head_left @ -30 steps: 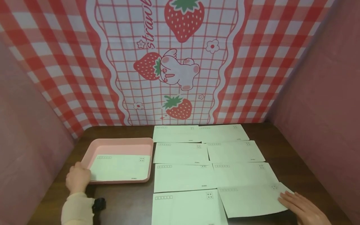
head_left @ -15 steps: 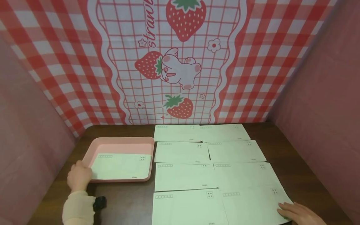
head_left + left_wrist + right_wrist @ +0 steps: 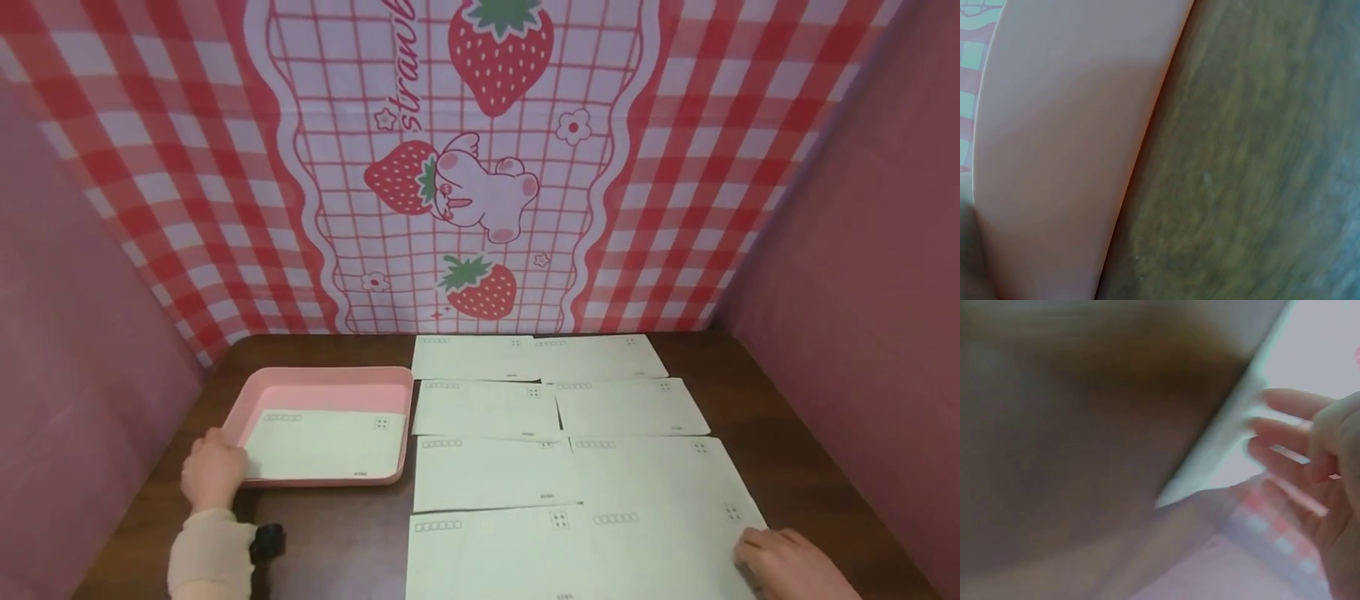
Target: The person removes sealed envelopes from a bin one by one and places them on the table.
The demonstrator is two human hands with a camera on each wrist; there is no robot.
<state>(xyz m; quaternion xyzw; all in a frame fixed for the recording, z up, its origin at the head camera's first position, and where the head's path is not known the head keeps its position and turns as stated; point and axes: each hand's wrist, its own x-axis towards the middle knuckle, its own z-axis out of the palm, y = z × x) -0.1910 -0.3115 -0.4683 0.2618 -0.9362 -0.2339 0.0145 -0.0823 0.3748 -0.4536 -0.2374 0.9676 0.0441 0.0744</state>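
My left hand (image 3: 213,471) grips the front left corner of a pink tray (image 3: 315,377). A white envelope (image 3: 326,446) printed with small boxes lies inside this tray. In the left wrist view the tray's outer wall (image 3: 1072,125) fills the left part. At the front right, my right hand (image 3: 798,562) has its fingertips at the right edge of another white envelope (image 3: 660,550). The right wrist view shows loosely bent, spread fingers (image 3: 1288,403) against this envelope's edge (image 3: 1204,472), without a grip around it.
Several more envelopes lie face up in two columns, among them one at the back left (image 3: 472,358) and one at the front left (image 3: 487,558). The dark wooden table (image 3: 337,533) ends at a checked strawberry cloth (image 3: 480,208). Pink cloth (image 3: 847,250) flanks both sides.
My right hand has lowered the front right envelope flat onto the table and shifted slightly down and left along its edge. The left hand stays on the tray.
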